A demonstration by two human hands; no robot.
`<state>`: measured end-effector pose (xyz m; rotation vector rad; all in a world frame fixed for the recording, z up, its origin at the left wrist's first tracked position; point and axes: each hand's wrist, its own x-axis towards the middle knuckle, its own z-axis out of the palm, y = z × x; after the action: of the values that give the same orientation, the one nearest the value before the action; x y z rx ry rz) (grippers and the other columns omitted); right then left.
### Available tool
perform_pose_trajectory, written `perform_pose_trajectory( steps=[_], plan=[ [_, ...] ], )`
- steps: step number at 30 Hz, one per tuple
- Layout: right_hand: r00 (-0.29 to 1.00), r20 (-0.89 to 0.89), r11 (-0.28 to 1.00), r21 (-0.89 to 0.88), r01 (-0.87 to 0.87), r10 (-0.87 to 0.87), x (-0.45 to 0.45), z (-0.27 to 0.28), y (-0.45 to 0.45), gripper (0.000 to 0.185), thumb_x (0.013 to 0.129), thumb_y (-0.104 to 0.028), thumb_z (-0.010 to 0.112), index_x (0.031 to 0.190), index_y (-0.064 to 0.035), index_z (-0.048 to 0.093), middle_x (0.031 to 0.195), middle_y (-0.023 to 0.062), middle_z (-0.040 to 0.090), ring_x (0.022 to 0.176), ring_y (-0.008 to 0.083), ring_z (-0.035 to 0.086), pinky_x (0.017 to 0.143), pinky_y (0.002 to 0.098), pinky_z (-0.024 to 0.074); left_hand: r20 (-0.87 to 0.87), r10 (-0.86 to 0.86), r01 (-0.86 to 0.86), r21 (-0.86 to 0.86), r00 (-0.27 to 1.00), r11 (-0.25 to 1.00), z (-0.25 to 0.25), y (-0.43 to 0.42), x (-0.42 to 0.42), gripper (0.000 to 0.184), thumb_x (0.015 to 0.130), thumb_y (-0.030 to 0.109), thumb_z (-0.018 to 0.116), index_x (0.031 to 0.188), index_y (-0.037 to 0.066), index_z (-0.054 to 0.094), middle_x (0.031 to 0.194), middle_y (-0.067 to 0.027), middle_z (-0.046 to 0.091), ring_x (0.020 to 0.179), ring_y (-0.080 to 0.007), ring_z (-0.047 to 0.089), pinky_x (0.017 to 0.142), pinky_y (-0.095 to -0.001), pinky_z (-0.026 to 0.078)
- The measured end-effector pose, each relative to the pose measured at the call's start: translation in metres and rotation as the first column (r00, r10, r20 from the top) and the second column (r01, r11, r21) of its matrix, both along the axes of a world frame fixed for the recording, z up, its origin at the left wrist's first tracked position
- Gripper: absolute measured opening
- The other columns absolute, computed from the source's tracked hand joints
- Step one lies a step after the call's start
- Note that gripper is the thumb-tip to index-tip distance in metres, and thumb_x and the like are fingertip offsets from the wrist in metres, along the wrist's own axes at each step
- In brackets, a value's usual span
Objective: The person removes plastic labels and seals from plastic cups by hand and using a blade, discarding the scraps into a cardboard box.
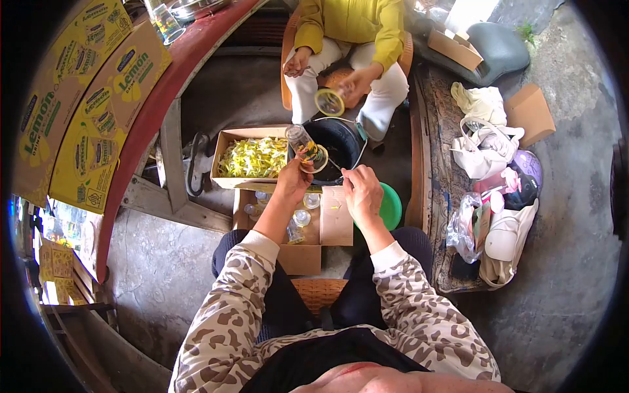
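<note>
My left hand [295, 181] is closed around a clear plastic cup [303, 142] with a coloured print, tilted over the black bucket [350, 141]. The cup's pale rim faces toward my right hand [362, 190]. That hand is pinched on a thin, stick-like thing [335, 166] pointing toward the cup; its exact kind is too small to tell. Below my hands, an open cardboard box [303, 259] holds several clear cups [302, 218]. Left of the bucket, another carton [246, 183] is heaped with thin yellow and white strips [254, 157].
A person in a yellow jacket [347, 23] sits opposite, holding a blurred yellow-rimmed cup [329, 102]. A green basin [391, 206] lies by my right knee. Bags [481, 154] cover a bench at right. Lemon cartons [108, 124] stand left by a red-edged table [147, 95].
</note>
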<state>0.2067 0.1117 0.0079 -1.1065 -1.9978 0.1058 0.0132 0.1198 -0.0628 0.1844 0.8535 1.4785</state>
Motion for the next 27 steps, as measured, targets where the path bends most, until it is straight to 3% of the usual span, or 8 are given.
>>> perform_pose_trajectory(
  steps=[10, 13, 21, 27],
  plan=[
    [0.998, 0.067, 1.000, 0.010, -0.002, 0.002, -0.007, -0.004, -0.003, 0.015, 0.074, -0.002, 0.073, 0.087, -0.0077, 0.070, 0.077, 0.0058, 0.057, 0.075, 0.0255, 0.059, 0.066, 0.0391, 0.0492, -0.127, 0.080, -0.086, -0.044, 0.989, 0.995, 0.012, -0.016, 0.007, 0.029, 0.104, 0.029, 0.048, 0.097, 0.005, 0.063, 0.098, -0.0089, 0.071, 0.080, -0.0131, 0.062, 0.070, -0.0277, 0.050],
    [0.996, 0.084, 1.000, 0.015, 0.001, -0.002, -0.009, -0.005, -0.006, 0.015, 0.074, -0.002, 0.073, 0.088, -0.0080, 0.070, 0.078, 0.0054, 0.057, 0.075, 0.0254, 0.059, 0.065, 0.0388, 0.0491, -0.136, 0.075, -0.081, -0.032, 0.988, 0.996, 0.013, -0.021, 0.007, 0.024, 0.103, 0.024, 0.049, 0.106, 0.005, 0.063, 0.097, -0.0074, 0.071, 0.080, -0.0132, 0.064, 0.071, -0.0285, 0.051],
    [0.988, 0.148, 0.999, -0.001, -0.042, 0.042, -0.013, -0.011, -0.014, 0.019, 0.074, -0.004, 0.071, 0.093, -0.0062, 0.069, 0.082, 0.0064, 0.053, 0.080, 0.0250, 0.058, 0.066, 0.0380, 0.0508, -0.273, 0.061, -0.099, -0.128, 0.960, 0.987, 0.013, -0.028, 0.007, 0.021, 0.101, 0.022, 0.049, 0.104, 0.006, 0.063, 0.093, -0.0075, 0.072, 0.074, -0.0123, 0.062, 0.065, -0.0268, 0.048],
    [0.978, 0.207, 0.999, 0.038, -0.022, 0.013, -0.017, -0.019, -0.018, 0.015, 0.076, -0.007, 0.068, 0.092, -0.0060, 0.069, 0.082, 0.0061, 0.054, 0.081, 0.0244, 0.059, 0.065, 0.0374, 0.0518, -0.245, 0.039, -0.088, -0.192, 0.969, 0.977, 0.006, -0.026, 0.002, 0.019, 0.100, 0.021, 0.050, 0.105, 0.007, 0.061, 0.093, -0.0080, 0.072, 0.072, -0.0116, 0.061, 0.057, -0.0241, 0.046]
  ],
)
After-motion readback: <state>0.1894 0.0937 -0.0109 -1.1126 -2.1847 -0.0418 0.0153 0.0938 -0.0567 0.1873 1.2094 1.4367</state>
